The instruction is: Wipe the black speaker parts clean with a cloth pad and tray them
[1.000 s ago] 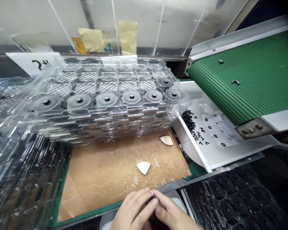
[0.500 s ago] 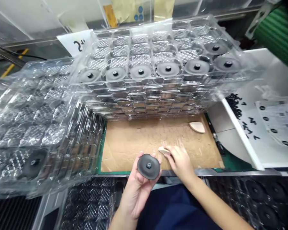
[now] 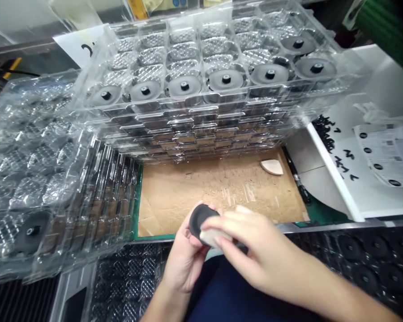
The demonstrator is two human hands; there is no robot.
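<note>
At six o'clock I'm seeing my left hand (image 3: 185, 257) cupping a disc (image 3: 197, 218), right hand (image 3: 260, 248) pinching a wedge (image 3: 214, 235); disc's looking light, stiff: hold edgewise.

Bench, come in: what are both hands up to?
Left hand holding round black disc. Right hand gripping pale wedge-shaped pad at disc's face, partly hiding it. Second pale wedge on brown cardboard sheet, clear of both hands.

The cream, wedge-shaped pad (image 3: 217, 236) is no longer on the brown cardboard sheet (image 3: 174, 192): the right hand (image 3: 255, 246) now holds it up against the flat, round black disc (image 3: 199, 218) in the left hand (image 3: 185, 257). The disc is now more tilted, and the pad and the right hand hide part of it.
</note>
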